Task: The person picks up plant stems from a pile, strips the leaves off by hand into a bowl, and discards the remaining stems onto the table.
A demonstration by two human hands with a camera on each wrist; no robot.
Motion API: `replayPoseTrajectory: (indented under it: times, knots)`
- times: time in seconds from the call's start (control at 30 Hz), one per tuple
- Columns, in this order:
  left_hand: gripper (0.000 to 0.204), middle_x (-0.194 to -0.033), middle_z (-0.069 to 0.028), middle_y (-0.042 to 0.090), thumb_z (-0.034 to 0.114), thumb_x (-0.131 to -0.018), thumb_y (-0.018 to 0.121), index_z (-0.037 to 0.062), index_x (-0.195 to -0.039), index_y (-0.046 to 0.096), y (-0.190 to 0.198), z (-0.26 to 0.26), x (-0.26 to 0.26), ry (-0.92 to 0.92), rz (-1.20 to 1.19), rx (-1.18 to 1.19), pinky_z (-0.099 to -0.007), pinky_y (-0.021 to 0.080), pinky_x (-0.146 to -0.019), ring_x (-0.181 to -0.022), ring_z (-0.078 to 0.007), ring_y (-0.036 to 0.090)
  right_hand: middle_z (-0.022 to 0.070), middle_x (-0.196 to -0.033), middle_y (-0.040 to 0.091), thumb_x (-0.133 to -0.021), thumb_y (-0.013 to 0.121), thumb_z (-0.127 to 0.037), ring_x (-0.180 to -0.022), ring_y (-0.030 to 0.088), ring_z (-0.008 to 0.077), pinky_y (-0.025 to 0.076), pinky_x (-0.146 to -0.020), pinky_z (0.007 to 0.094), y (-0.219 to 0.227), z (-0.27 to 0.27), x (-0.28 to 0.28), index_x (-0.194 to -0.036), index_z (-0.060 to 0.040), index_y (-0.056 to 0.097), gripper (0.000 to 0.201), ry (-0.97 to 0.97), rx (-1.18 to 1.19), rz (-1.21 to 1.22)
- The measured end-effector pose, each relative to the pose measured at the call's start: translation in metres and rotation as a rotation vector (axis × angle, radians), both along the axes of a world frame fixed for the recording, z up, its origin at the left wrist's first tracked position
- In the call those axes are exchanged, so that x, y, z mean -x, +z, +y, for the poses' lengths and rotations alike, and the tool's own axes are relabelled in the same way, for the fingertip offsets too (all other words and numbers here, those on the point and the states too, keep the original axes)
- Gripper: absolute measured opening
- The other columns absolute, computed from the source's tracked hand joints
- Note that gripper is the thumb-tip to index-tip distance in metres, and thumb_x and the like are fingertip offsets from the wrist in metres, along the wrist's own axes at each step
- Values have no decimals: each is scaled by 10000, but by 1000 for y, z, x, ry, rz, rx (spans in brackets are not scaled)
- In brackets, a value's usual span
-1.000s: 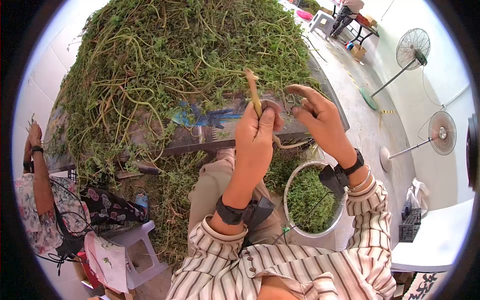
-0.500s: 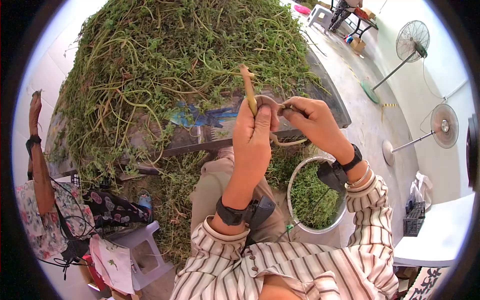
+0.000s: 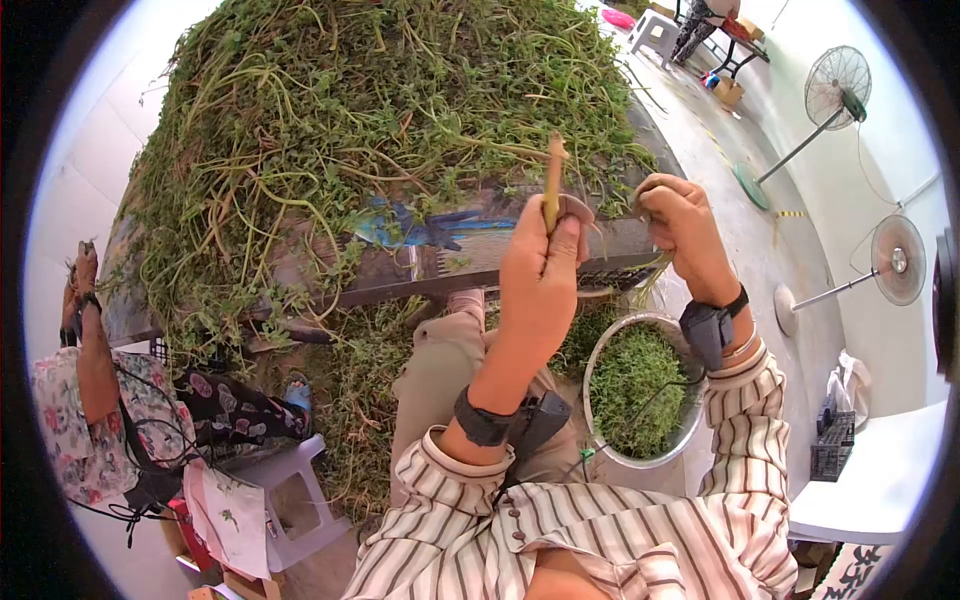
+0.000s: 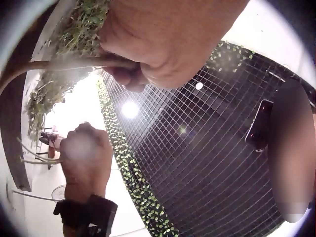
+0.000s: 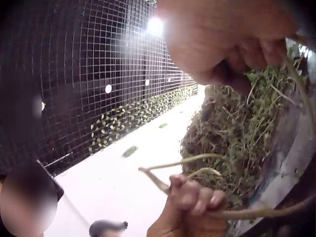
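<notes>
In the head view my left hand (image 3: 540, 285) pinches a thick pale stem (image 3: 553, 180) between thumb and curled fingers, its broken end pointing up. My right hand (image 3: 692, 238) is apart from it on the right, fingers curled round thin green stems (image 3: 652, 280) that hang below. The left wrist view has my left hand (image 4: 158, 42) gripping a stem (image 4: 79, 63), and my right hand (image 4: 86, 160) with thin stems (image 4: 39, 160) sticking out. At the bottom of the right wrist view, the left hand (image 5: 190, 210) holds a forked stem (image 5: 158, 180); the right hand (image 5: 227, 39) is above.
A large heap of green plants (image 3: 370, 110) covers much of the dark table (image 3: 470, 265). Below its edge stands a round tub (image 3: 590, 400) of greens. Another person (image 3: 105, 420) sits at left by a plastic stool (image 3: 300, 500). Two fans (image 3: 897, 260) stand right.
My right hand has moved away from the left hand to the right, and thin stems now hang from it. The left hand has shifted slightly right with its stem. The other person's raised arm has lowered.
</notes>
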State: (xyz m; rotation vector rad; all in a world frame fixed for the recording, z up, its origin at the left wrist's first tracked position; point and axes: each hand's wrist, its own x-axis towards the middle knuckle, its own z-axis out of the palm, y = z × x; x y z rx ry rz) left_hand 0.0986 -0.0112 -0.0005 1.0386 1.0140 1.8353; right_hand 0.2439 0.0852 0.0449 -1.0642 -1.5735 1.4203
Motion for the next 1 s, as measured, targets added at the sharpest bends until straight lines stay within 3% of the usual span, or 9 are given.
replayPoseTrajectory:
  times: [0.1,0.13,0.17,0.23,0.43,0.53,0.7,0.77,1.0]
  knots:
    - [118,-678,21,461,145,-938,464,47,-943,530,0,-1,8,39,2,-51,-200,333,-550,-609,-58,396,-30,-585,468,-791,513,-112,-489,361,33,254,-442,200,-7,18,-18,-740,-24,615,144,34,36,-140]
    - [121,-680,22,462,148,-939,464,46,-946,528,1,-2,9,44,3,-43,-199,330,-550,-610,-57,395,-22,-625,503,-802,514,-133,-514,377,48,303,-463,225,-5,16,-18,-803,-3,622,169,65,-151,-402]
    - [125,-682,23,463,151,-939,463,44,-950,527,2,-2,9,46,4,-34,-197,327,-551,-611,-57,393,-22,-625,503,-802,514,-133,-514,377,48,303,-463,225,-10,19,-16,-803,-3,622,169,70,-151,-405]
    - [130,-686,24,463,156,-940,463,42,-949,525,1,-2,7,35,4,-30,-197,325,-552,-613,-57,392,-23,-647,502,-802,542,-138,-546,382,61,337,-492,243,-18,23,-12,-939,4,625,214,167,-549,-568]
    - [136,-698,27,453,157,-941,457,36,-953,518,3,-2,5,-11,4,-51,-197,321,-552,-617,-55,383,-16,-676,475,-779,604,-107,-605,395,55,356,-544,227,-2,29,30,-1162,-27,561,393,245,-510,-301]
    - [126,-677,15,440,143,-943,431,38,-929,500,7,-3,7,-22,39,-32,-216,330,-542,-608,-67,390,-8,-719,514,-783,609,-103,-627,406,50,365,-561,221,0,38,55,-1170,-31,562,396,423,-432,-245]
    - [128,-663,4,424,133,-947,405,40,-911,484,6,-5,12,-25,90,-57,-235,338,-534,-601,-78,400,17,-770,572,-801,604,-100,-641,430,48,372,-553,223,-8,45,87,-1119,-35,592,326,506,-486,-141]
    - [119,-663,16,406,124,-946,406,38,-914,481,11,-7,13,2,50,-63,-231,324,-520,-583,-72,381,15,-737,552,-816,582,-90,-637,428,46,370,-553,218,4,46,88,-1054,-45,618,245,396,-738,-279]
    - [144,-656,26,443,155,-923,500,19,-956,538,10,-10,17,39,-178,-140,-193,302,-506,-563,-43,366,10,-687,508,-815,547,-31,-604,420,53,365,-543,219,68,15,66,-993,-55,625,196,12,-1097,-242]
